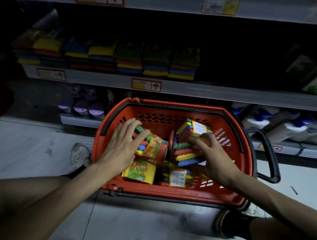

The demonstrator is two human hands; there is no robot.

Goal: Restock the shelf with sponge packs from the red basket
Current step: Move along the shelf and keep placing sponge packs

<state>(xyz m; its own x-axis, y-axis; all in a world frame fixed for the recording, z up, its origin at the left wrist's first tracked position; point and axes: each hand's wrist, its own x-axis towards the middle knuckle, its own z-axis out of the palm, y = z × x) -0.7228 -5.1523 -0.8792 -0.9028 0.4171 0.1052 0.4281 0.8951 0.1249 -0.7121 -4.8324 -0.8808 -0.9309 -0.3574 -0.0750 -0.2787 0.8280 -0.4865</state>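
Head view: step in hand = pickup (est.). Left hand (123, 145): fingers curled over left-side pack (154, 146). Right hand (212, 157): fingers wrapped round right-side pack (186, 154). Both packs are inside the red basket (169, 194), on the floor below the shelf (200, 90). Next move req.: lift both clear of the rim, raise to shelf, set in dark gap right of stocked row (156, 64).

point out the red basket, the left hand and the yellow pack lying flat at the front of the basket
basket (169, 192), head view, near red wall
left hand (120, 147), head view, back of the hand
yellow pack (139, 171), head view, middle of its printed face
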